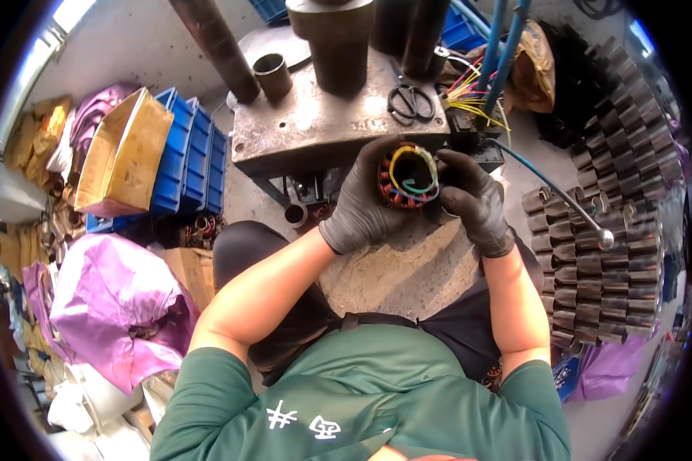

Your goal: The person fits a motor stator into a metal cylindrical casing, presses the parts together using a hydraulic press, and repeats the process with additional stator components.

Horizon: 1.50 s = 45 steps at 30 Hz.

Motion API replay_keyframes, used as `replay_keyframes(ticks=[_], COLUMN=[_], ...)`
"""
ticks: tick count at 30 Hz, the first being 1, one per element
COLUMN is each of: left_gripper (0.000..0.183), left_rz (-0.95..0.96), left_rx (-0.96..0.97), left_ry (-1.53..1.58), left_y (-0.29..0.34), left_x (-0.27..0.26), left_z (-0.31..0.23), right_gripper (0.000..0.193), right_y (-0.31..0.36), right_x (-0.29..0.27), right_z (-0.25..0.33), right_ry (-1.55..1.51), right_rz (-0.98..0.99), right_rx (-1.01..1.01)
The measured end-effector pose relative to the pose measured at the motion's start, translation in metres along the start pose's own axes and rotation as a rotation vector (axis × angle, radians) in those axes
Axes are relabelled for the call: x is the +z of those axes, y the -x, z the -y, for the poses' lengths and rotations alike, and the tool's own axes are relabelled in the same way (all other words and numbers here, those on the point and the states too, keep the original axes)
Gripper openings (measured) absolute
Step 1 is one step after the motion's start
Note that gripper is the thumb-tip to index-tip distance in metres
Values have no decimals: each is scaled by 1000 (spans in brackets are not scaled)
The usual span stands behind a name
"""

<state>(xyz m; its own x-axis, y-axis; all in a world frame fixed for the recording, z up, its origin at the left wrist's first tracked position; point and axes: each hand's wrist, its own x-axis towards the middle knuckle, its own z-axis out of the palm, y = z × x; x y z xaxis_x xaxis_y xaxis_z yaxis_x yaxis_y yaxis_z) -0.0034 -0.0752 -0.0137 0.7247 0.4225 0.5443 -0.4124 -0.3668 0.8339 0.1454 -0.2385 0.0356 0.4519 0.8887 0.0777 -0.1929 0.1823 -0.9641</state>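
Note:
My left hand (364,206), in a dark grey glove, is wrapped round a motor stator (402,200) in front of the press. The stator is a ring with copper-red windings. Yellow, white and green lead wires curl around its opening, which is tilted up toward me. On the stator's right side, my gloved right hand (478,201) has its fingers bent against the rim. Whether those fingertips also pinch a wire cannot be made out. Beyond both hands stands the press's metal bed (323,123), with black-handled scissors (410,104) lying on it.
A metal sleeve (273,75) stands on the bed beside a thick column (219,46). A ball-ended lever (605,239) juts out at right, before stacked metal sleeves (592,269). Coloured wires (469,100) lie behind. At left are blue crates (200,154) and a purple bag (115,300).

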Motion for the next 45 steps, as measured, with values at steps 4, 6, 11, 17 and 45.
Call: replay_keyframes(ticks=[4,6,11,17,45], left_gripper=[113,111,114,103,81], left_rz=[-72,-26,105,149,-168], left_rx=[-114,-49,24,312,-95], left_ry=[236,154,186,-109,84], left_y=[-6,-8,-7,-10,-101], left_x=[-5,-6,3,0,-48], left_z=[-11,-16,-15,-6,-37], right_gripper=[81,87,96,94,37], right_y=[1,-1,0,8,4], right_x=[-7,-12,-2,1,-3], right_z=[-11,-19,-13,-3,-41], right_ry=[-84,28,80,305,-320], right_rz=[98,138,91,100,-232], right_rx=[-35,-157,-264,-344,8])
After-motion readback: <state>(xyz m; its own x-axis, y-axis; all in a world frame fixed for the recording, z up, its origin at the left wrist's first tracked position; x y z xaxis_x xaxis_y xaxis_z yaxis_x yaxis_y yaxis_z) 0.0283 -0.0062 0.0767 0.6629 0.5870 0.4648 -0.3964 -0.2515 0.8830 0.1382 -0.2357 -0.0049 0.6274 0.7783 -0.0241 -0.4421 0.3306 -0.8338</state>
